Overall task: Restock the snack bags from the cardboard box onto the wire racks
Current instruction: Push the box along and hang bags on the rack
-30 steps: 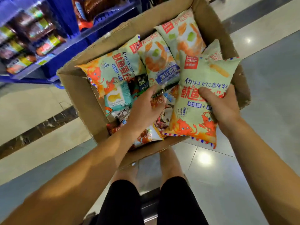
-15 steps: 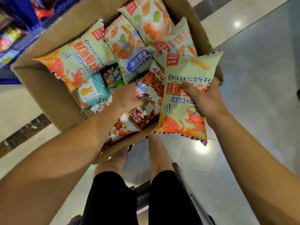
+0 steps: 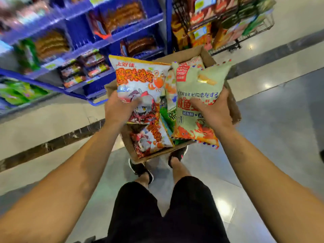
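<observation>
Head view: left hand [image 3: 119, 109] grips red bag [image 3: 140, 85], thumb curled over front. Right hand [image 3: 213, 109] grips green bag [image 3: 199, 95], fingers behind, thumb across front. Both bags above box [image 3: 234, 109]. More bags inside. Wire rack [image 3: 226, 23] beyond, blurred, seemingly stocked.

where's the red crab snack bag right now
In the head view, the red crab snack bag is held up in the left hand, over the cardboard box, left of the green bag.
</observation>
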